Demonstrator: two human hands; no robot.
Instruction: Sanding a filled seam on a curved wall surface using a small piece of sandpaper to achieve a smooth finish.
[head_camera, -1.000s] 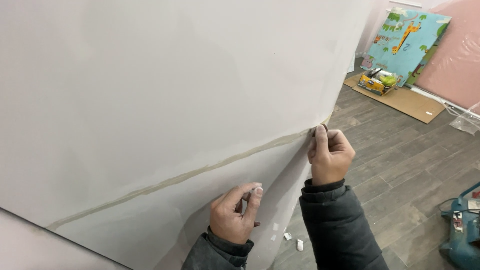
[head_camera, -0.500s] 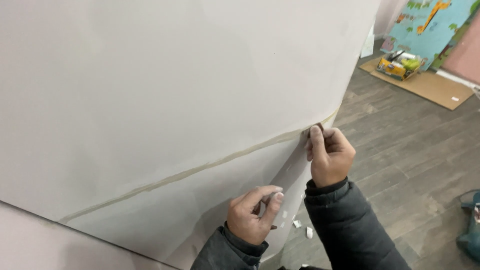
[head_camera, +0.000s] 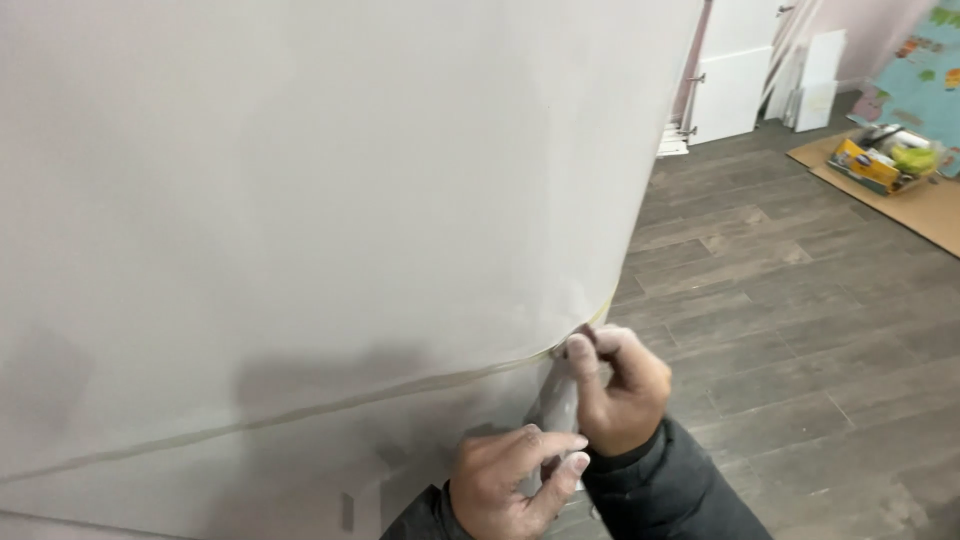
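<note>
Where tape strip runs, pale, thin, slanted

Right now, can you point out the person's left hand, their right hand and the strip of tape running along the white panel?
left hand (head_camera: 510, 480), head view, on the back of the hand.
right hand (head_camera: 622, 385), head view, on the knuckles.
strip of tape (head_camera: 300, 412), head view, midway along its length.

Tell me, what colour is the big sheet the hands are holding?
The big sheet is plain off-white, with a thin pale yellowish strip across it, seen in the head view.
</note>
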